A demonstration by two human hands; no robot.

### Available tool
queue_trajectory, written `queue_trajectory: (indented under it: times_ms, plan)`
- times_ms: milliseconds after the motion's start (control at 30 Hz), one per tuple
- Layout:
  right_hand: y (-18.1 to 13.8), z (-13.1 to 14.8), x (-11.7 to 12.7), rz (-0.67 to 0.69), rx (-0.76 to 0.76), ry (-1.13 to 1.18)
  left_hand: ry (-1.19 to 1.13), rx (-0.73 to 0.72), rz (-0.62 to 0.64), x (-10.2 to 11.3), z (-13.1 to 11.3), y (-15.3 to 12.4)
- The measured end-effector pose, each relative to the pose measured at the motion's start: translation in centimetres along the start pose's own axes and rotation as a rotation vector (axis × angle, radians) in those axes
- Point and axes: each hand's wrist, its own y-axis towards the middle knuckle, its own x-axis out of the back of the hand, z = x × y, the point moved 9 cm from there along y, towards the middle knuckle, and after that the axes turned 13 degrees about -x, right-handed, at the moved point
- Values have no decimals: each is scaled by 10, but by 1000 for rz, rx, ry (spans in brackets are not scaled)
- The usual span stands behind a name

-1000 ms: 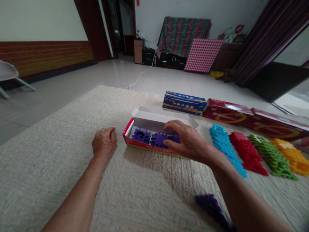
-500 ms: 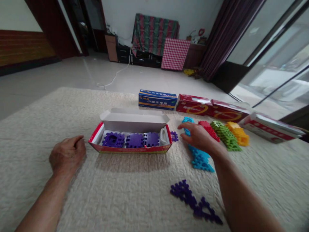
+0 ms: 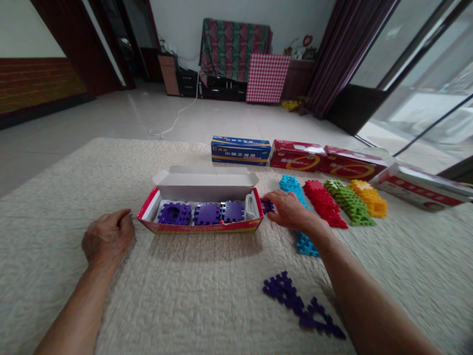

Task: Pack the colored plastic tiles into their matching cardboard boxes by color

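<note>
An open red carton lies lengthwise with its white lid flap up at the back. Inside it are purple interlocking blocks in a row and a white cord at the right end. My left hand rests on the quilted cover just left of the carton, fingers curled, nothing visible in them. At the carton's right end, my right hand has thumb and fingertips around a small purple block lying there. Joined purple triangular pieces lie nearer me.
Blue pieces, partly behind my right hand, lie beside rows of red, green and yellow pieces. Farther back stand a blue box, two red boxes and a white-and-red box.
My right hand has moved left and slightly down, from over the blue pieces to the small purple block beside the carton. My left hand stays in place; the view has shifted slightly.
</note>
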Motion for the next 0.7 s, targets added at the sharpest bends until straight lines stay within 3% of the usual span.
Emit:
queue_trajectory:
  times_ms: [167,300,400,533,700]
  plan:
    - [0,-7,17,-63,-41,-2,-13,-3,-12,-2,2,-1]
    - [-14,-13,66,-280,-70,169,-23,-7,-16,0,0,-1]
    - [-33,14,100,-376,82,335,-34,-7,6,0,-3,0]
    - [-42,65,105,-275,249,423,-35,4,3,2,-3,1]
    - [-25,91,88,-139,236,339,-30,-7,-2,0,-4,0]
